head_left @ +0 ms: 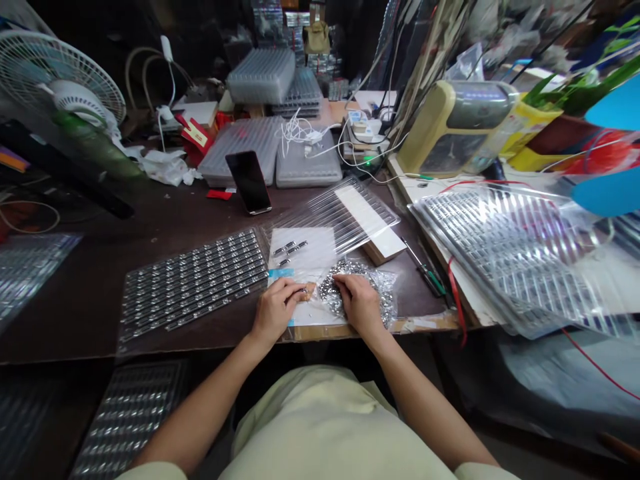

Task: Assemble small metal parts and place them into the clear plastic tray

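Note:
My left hand (276, 305) rests over the white sheet (320, 313), its thumb and fingers pinched round a small dark metal part (304, 291). Fingers bent, my right hand (361, 301) reaches into a clear bag of small shiny metal pieces (336, 279); what its fingertips pinch, if anything, is hidden. A few small black-and-silver parts (290, 249) lie at the top of the sheet. Left of it, a clear tray (195, 283) holds rows of similar black-and-silver parts.
Behind the sheet lie a ribbed clear tray (320, 207) and a long white box (370, 220). A phone (249, 181) leans upright farther back. A green-handled screwdriver (427, 272) lies right of the bag. Stacked clear trays (525, 247) overhang the right side. A fan (60, 80) stands at left.

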`<state>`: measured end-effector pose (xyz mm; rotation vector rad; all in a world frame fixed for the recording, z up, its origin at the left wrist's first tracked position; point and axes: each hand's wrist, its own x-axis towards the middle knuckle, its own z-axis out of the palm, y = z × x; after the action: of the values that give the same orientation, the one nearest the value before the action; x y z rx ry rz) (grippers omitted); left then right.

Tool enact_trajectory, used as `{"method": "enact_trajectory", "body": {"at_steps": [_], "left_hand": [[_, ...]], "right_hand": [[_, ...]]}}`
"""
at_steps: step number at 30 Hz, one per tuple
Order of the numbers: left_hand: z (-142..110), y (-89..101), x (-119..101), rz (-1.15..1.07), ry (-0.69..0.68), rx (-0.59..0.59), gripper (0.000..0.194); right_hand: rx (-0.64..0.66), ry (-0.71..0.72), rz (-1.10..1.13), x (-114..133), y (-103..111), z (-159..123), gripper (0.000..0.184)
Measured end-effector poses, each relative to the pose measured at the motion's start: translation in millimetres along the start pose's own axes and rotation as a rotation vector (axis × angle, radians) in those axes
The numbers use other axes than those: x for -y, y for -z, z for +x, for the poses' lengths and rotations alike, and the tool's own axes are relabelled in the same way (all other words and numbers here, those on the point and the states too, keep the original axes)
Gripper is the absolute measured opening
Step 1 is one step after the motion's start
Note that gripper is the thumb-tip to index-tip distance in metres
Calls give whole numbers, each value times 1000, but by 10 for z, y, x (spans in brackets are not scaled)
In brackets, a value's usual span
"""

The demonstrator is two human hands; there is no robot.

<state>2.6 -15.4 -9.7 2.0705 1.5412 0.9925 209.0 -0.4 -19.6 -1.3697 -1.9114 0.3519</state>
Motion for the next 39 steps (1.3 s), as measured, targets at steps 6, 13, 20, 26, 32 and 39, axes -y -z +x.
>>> {"method": "enact_trajectory", "body": {"at_steps": [6,13,20,26,32,39], "left_hand": [[-11,-40,33,87,-31,11,17],[-12,-80,58,110,-55,7,15],[25,-17,63,-79,62,-136,14],[45,4,69,-161,132,-159,18],[50,6,72,-185,156,-141,19],[147,-17,-38,-96,38,-36,17]], "right_hand": [[-16,-2,7,-13,-20,-7,20],[3,6,-7,52,45,27,15],[154,3,-84,343,-171,116,10],[189,38,-161,424,-298,129,11],[169,39,-337,221,21,76,23],[145,45,-284,20,73,-22,13]]}}
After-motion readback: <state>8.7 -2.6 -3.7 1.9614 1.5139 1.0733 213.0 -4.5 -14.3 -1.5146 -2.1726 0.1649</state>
